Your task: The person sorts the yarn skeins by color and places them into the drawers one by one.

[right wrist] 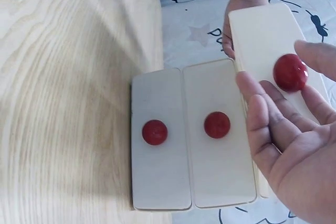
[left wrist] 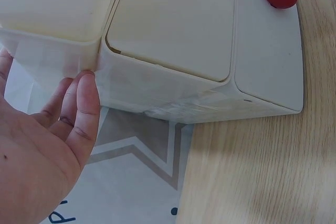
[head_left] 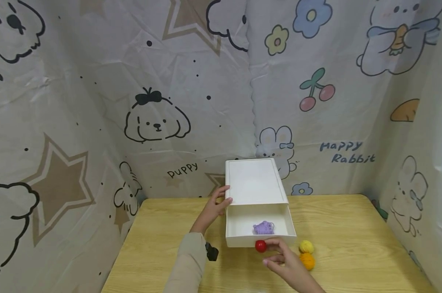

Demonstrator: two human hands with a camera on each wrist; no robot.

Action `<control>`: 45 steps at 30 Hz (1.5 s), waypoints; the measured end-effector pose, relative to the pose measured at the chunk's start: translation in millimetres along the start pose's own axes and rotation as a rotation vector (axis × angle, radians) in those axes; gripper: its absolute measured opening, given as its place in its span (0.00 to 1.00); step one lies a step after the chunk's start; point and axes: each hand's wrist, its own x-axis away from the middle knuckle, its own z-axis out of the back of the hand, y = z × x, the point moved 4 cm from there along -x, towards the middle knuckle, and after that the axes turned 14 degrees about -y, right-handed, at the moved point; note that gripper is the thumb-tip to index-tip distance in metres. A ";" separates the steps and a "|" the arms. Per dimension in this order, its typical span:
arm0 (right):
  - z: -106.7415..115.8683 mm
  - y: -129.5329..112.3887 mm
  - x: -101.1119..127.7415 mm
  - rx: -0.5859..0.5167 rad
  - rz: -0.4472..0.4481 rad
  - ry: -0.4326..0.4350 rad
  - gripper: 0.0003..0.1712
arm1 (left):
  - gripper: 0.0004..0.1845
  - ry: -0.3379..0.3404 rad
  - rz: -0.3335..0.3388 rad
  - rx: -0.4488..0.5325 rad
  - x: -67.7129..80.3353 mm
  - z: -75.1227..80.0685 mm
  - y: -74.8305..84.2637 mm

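Note:
A white three-drawer box [head_left: 253, 181] stands at the back of the wooden table [head_left: 352, 228]. Its top drawer [head_left: 239, 228] is pulled out, and a small purple yarn item [head_left: 263, 228] lies inside. My right hand [head_left: 282, 257] is at the drawer front, with thumb and forefinger pinching its red knob [head_left: 260, 245]. The right wrist view shows that knob [right wrist: 290, 72] between my fingers [right wrist: 257, 111], and the two lower drawers' knobs [right wrist: 217, 125] beside it. My left hand [head_left: 216, 204] rests flat against the box's left side, fingers [left wrist: 84, 108] straight on its wall [left wrist: 157, 90].
A yellow yarn ball [head_left: 306, 246] and an orange one [head_left: 307, 261] lie on the table just right of my right hand. Cartoon-print cloth [head_left: 151, 122] walls in the table at the back and on both sides. A dark wrist device [head_left: 212, 252] sits on my left sleeve.

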 end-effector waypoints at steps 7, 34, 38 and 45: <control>-4.7 1.9 -4.0 -0.015 -0.023 0.128 0.26 | 0.30 0.003 0.002 -0.004 -1.1 -0.5 1.3; 0.8 4.5 -24.1 -0.031 -0.064 0.392 0.18 | 0.32 0.003 -0.018 -0.031 -1.3 -0.2 -3.0; 3.8 3.6 -27.3 -0.012 -0.047 0.395 0.18 | 0.31 -0.001 0.001 -0.012 -0.8 -1.3 -1.9; 11.5 2.6 -38.1 0.002 -0.026 0.389 0.18 | 0.30 -0.014 0.011 -0.006 2.4 -0.8 7.0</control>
